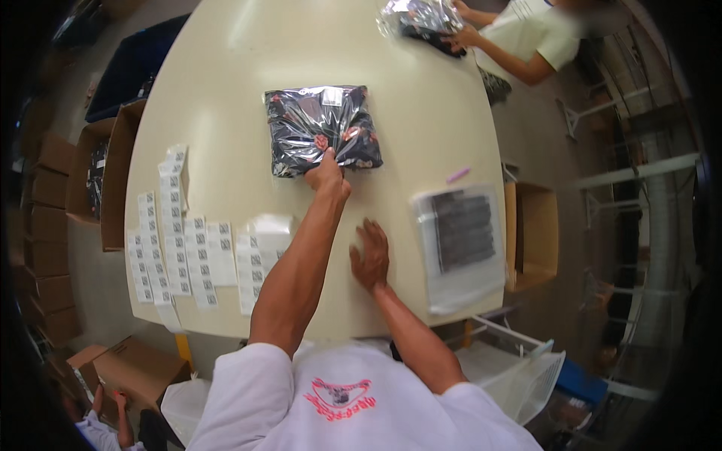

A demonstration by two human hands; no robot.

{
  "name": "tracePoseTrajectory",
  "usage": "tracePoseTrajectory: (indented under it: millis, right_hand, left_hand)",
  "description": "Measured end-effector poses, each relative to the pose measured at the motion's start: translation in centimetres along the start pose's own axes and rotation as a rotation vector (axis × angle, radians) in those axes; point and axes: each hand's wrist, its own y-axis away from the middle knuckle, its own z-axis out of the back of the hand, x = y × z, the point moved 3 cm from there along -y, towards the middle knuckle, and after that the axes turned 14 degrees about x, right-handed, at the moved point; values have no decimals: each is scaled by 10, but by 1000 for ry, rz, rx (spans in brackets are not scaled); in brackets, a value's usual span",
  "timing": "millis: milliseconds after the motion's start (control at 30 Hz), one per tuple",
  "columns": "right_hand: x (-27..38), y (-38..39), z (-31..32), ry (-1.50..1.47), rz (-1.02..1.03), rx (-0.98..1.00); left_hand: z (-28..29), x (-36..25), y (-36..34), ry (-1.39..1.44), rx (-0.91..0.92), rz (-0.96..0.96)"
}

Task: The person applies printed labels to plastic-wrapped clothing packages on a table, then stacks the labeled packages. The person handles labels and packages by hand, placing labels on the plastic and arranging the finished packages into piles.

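My left hand [326, 173] grips the near edge of a clear-bagged, folded black floral garment [293, 124] on the cream table [210, 75], thumb on top. My right hand [370, 255] rests open on the tabletop, fingers apart. To its right lie a stack of clear bags [459, 248] with a dark panel showing and a small pink stick-like object [457, 174]. Strips of white printed labels [177, 233] lie in columns on the left.
At the top right a co-worker [526, 49] holds another bagged dark garment [421, 26]. Cardboard boxes [113, 188] flank the left side; another box [530, 233] and a white basket [519, 368] are at the right. Another person [105, 428] is at bottom left.
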Motion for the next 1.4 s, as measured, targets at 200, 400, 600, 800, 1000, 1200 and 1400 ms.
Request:
tracePoseTrajectory:
  millis: [200,400,600,800,1000,1200,1400]
  right_hand:
    - [-63,42,71,-1043,-521,-315]
    - [-63,75,102,-368,-488,117]
    - [-67,88,94,-264,-415,123]
    - [-63,80,91,-127,-310,208]
    - [-24,69,105,55,-146,-4]
    - [105,9,70,-49,72,-23]
    - [125,-19,-2,-262,-117,109]
  left_hand:
    - [134,100,140,-53,196,167]
    - [202,20,270,-799,546,606]
    - [247,-52,257,-1057,-4,-646]
    - [299,-82,185,-1521,12,-762]
    - [236,-94,138,-1636,413,-618]
    - [212,-94,79,-1701,280,-476]
    - [192,-104,82,-1500,415,-289]
